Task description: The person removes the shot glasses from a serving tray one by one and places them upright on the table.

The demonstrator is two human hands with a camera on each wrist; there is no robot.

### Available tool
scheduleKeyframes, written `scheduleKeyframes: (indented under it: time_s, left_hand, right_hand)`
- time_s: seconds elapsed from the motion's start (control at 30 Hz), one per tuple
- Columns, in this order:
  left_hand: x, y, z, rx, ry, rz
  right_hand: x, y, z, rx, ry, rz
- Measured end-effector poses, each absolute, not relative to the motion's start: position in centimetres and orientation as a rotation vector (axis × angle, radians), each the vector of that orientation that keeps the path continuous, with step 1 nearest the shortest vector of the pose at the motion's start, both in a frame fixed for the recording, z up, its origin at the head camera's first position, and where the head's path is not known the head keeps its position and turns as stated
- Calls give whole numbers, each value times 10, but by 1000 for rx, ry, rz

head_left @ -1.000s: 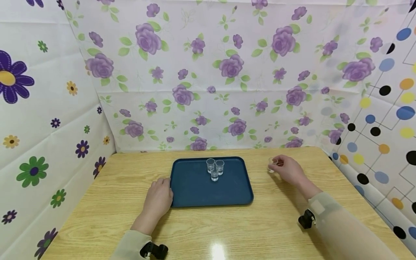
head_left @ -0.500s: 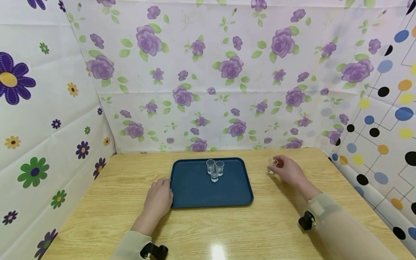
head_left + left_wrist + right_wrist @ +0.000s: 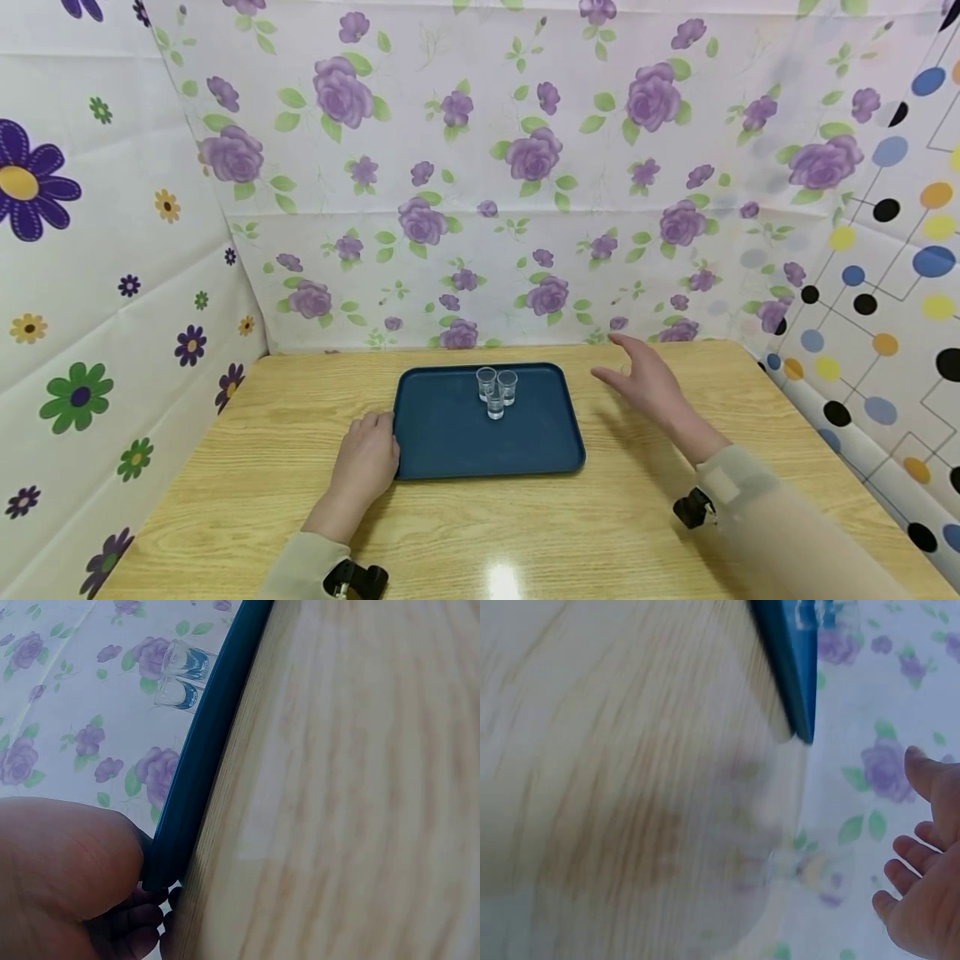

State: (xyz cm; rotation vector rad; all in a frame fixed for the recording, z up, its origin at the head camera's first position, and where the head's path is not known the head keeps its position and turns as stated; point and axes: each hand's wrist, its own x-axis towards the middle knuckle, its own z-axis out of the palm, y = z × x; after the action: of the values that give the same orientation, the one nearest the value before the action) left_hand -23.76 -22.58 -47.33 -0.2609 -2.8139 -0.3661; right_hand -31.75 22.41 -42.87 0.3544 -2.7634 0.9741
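Note:
A blue rectangular tray point(image 3: 442, 442) lies on the wooden table with 3 small clear shot glasses point(image 3: 495, 406) grouped near its back middle. My left hand point(image 3: 365, 454) grips the tray's left side near the front corner; in the left wrist view the thumb point(image 3: 97, 847) is on one side of the tray's end and the curled fingers point(image 3: 131, 926) show on the other. My right hand point(image 3: 651, 385) is apart from the tray on its right, thumb and fingers spread, holding nothing. Another clear shot glass point(image 3: 810, 870) stands on the table beside it, mostly hidden behind the hand in the head view.
The wooden table point(image 3: 480, 533) ends at the back against a curtain point(image 3: 465, 183) with purple roses. Patterned sheets point(image 3: 112, 333) close off the left side, and a dotted sheet point(image 3: 885, 333) the right.
My right hand has let go of the shot glass right of the tray, spreading its fingers and lifting slightly up and leftward. The left hand and the tray have stayed put.

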Motion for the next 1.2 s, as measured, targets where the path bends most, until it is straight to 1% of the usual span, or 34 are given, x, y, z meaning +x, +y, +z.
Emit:
scheduleKeyframes:
  time_s: [0.33,0.63,1.2]
  left_hand:
    - [-238,-226,-473,-258,-2813,-370]
    - [-237,-226,-472,-267,-2814,-360]
    - [-236,-226,-471,-263,-2827,-329]
  right_hand:
    - [-313,185,-424,492,-2761,1034]
    - [-315,153,-430,578,-2786,1059]
    - [-328,123,-447,680,-2843,1110]
